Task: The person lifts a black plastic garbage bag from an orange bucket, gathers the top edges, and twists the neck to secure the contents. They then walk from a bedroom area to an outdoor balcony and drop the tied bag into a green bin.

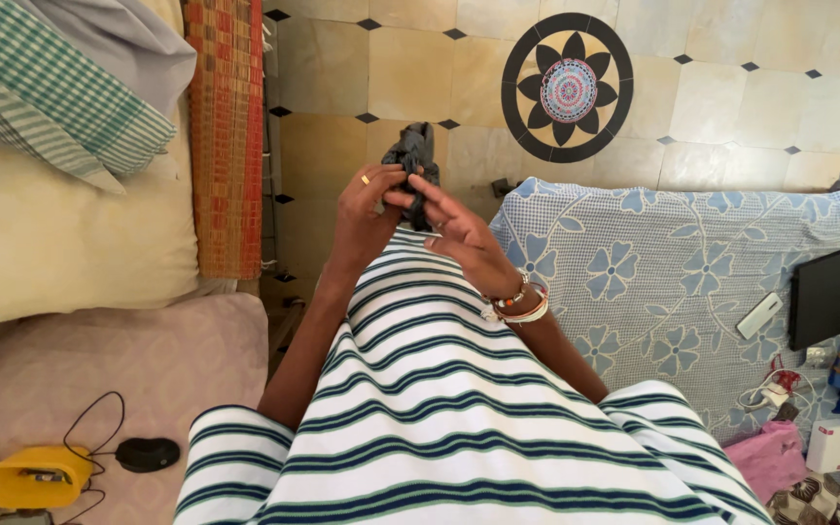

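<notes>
Dark cloth point(414, 165) pinched in the closed grip of the left hand point(367, 209), held up over the striped shirt point(439, 408); right hand point(459, 233) half open, fingers point(427, 187) touching the cloth's lower part. Below and beyond, tiled floor point(420, 68) with a round flower medallion point(567, 86). To the right a bed under a blue flowered cover point(663, 262), bearing a black tablet point(821, 297) and a white remote point(759, 315); to the left a cream pillow point(60, 233), a woven mat point(227, 136), a yellow gadget point(36, 476).
</notes>
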